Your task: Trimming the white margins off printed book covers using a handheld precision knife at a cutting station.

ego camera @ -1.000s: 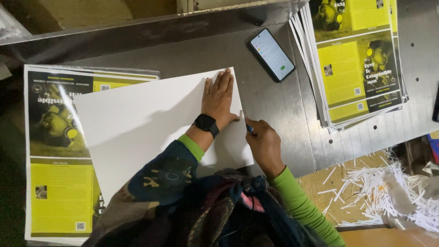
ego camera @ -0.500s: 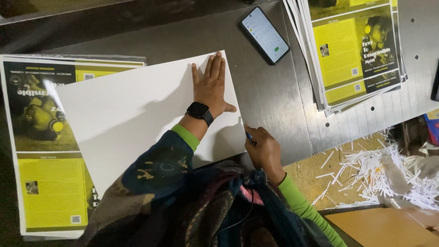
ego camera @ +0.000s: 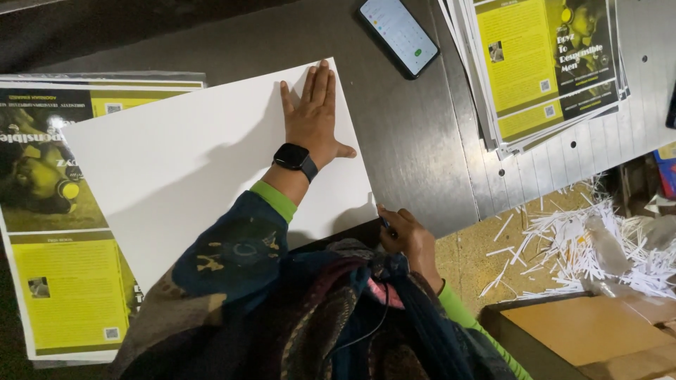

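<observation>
Head view: a person bends over a dark metal desk (ego camera: 415,151), both forearms reaching out from under a patterned shawl.
Left hand (ego camera: 315,119): flat and wide open, palm down, fingers stretched toward the desk's far edge, thumb splayed to the right; it grips nothing and presses on the white sheet. A black wristwatch (ego camera: 296,159) sits on the wrist above a green cuff.
Right hand (ego camera: 410,238): curled at the desk's near edge, knuckles up, closed around a small dark tool (ego camera: 386,226) whose kind I cannot tell; its tip is at the sheet's near right corner.
White sheet (ego camera: 190,158): large, blank, lying tilted across the middle of the desk, its left part overlapping a printed stack.
Left poster stack (ego camera: 60,281): yellow and black posters at the desk's left edge, partly under the sheet.
Right poster stack (ego camera: 546,67): the same posters fanned at the far right corner.
Phone (ego camera: 398,34): screen lit, near the far edge, between the sheet and the right stack.
Paper strips (ego camera: 605,250): white trimmings heaped off the desk's right near corner.
</observation>
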